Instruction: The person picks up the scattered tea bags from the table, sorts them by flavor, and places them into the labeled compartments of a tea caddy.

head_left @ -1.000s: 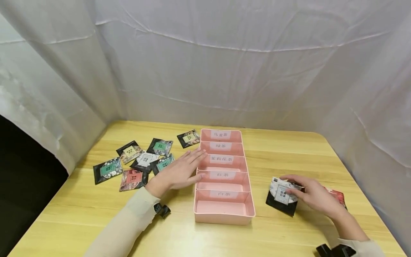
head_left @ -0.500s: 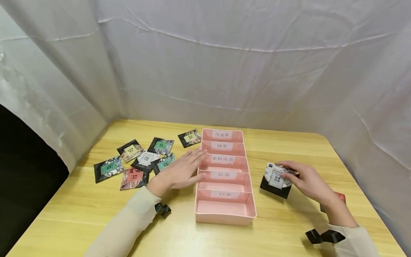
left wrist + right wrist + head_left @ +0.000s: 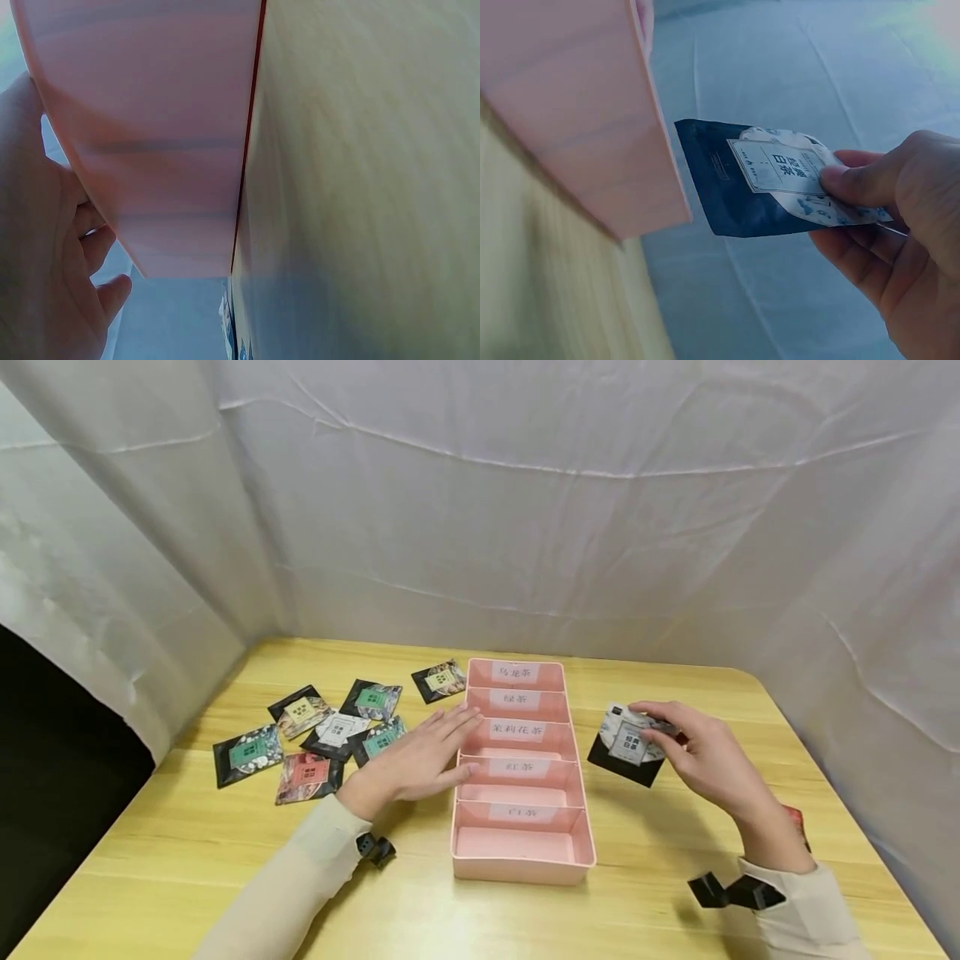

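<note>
My right hand [image 3: 701,756] pinches a black tea sachet with a white label [image 3: 628,743] between thumb and fingers, held up just right of the pink divided box [image 3: 523,870]. In the right wrist view the thumb lies on the patterned end of that tea sachet [image 3: 769,180], whose black end points at the box wall. My left hand [image 3: 416,758] rests with fairly straight fingers on the left rim of the box. From the left wrist view, the fingers [image 3: 96,244] lie along the rim of the box [image 3: 165,172]. Paper labels mark its several compartments, one behind another.
Left of the box lie several tea sachets: red-labelled [image 3: 309,777], green-labelled [image 3: 247,753], white-labelled [image 3: 335,733] and yellow-labelled [image 3: 302,712]. A yellow-labelled one [image 3: 439,681] lies by the box's far left corner. A red sachet [image 3: 795,822] is partly hidden behind the right wrist. A pale curtain [image 3: 525,527] hangs behind the table.
My right hand has lifted the white-labelled tea sachet and carried it left and away from me, toward the box, leaving the red sachet behind. The left hand stays on the rim.
</note>
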Motion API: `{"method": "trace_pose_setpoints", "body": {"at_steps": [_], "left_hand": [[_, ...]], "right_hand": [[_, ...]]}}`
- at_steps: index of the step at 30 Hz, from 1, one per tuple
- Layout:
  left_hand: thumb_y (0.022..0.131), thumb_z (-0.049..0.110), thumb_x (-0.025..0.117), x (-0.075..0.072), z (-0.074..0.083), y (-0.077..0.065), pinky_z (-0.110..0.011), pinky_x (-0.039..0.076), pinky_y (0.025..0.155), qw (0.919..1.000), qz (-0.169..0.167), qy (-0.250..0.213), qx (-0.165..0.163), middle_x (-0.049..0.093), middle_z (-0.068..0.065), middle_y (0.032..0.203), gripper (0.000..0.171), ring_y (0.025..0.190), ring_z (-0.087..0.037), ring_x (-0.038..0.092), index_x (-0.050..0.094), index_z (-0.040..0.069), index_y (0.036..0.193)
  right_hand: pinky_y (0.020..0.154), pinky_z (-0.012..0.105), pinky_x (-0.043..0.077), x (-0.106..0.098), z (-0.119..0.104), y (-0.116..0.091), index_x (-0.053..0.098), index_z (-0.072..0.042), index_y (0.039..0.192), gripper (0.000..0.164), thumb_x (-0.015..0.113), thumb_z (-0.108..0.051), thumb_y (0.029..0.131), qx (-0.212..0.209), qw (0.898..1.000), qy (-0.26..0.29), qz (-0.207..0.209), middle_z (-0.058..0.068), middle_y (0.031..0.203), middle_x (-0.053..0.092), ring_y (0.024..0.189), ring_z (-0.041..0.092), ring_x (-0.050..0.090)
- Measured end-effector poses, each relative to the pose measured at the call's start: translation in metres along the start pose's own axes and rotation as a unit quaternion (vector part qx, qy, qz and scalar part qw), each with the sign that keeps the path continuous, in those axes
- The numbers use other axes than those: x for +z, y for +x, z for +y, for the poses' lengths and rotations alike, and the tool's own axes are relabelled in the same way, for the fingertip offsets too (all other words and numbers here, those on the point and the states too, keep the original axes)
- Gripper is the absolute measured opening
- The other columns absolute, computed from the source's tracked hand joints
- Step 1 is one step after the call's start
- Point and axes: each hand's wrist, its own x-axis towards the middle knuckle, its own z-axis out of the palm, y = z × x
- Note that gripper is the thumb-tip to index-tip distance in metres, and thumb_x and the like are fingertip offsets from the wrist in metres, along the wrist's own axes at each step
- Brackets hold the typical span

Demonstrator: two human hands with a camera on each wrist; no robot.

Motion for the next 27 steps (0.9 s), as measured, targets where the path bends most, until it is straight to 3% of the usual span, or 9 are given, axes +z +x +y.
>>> {"method": "trace_pose_setpoints", "body": {"at_steps": [5, 12, 20, 27], "left_hand": [[0.102, 0.056, 0.027, -0.001, 0.000, 0.000, -0.042, 0.011, 0.119, 0.9999, 0.004, 0.011, 0.006, 0.017, -0.014, 0.161, 0.076, 0.148, -0.024, 0.010, 0.019, 0.004, 0.156], [0.102, 0.059, 0.021, 0.000, 0.000, -0.001, -0.039, 0.011, 0.119, 0.9996, 0.004, 0.026, 0.004, 0.017, -0.013, 0.161, 0.076, 0.148, -0.024, 0.009, 0.017, 0.005, 0.156], [0.102, 0.058, 0.022, 0.002, 0.000, -0.003, -0.040, 0.014, 0.119, 0.9996, 0.014, 0.025, 0.006, 0.018, -0.013, 0.161, 0.076, 0.148, -0.025, 0.010, 0.019, 0.005, 0.156], [0.102, 0.059, 0.021, 0.000, 0.002, -0.002, -0.037, 0.011, 0.119, 0.9995, 0.007, 0.031, 0.006, 0.016, -0.012, 0.161, 0.077, 0.148, -0.024, 0.008, 0.016, 0.006, 0.156]], "right_hand": [[0.059, 0.013, 0.047, 0.001, -0.010, 0.002, 0.067, -0.010, 0.122, 0.047, 0.073, 0.011, 0.080, -0.035, 0.999, 0.027, 0.026, -0.005, 0.094, 0.066, 0.071, 0.005, 0.058], [0.064, 0.014, 0.050, 0.008, -0.022, 0.002, 0.066, -0.004, 0.121, 0.054, 0.073, 0.020, 0.073, -0.075, 0.991, 0.093, 0.053, 0.002, 0.097, 0.068, 0.074, 0.008, 0.060], [0.061, 0.018, 0.051, 0.025, -0.039, 0.000, 0.063, -0.002, 0.124, 0.053, 0.070, 0.020, 0.077, -0.078, 0.982, 0.170, 0.021, 0.005, 0.102, 0.067, 0.077, 0.010, 0.060], [0.059, 0.020, 0.051, 0.038, -0.048, -0.002, 0.063, -0.009, 0.126, 0.049, 0.067, 0.014, 0.083, -0.076, 0.976, 0.202, -0.012, -0.001, 0.101, 0.064, 0.074, 0.009, 0.057]]}}
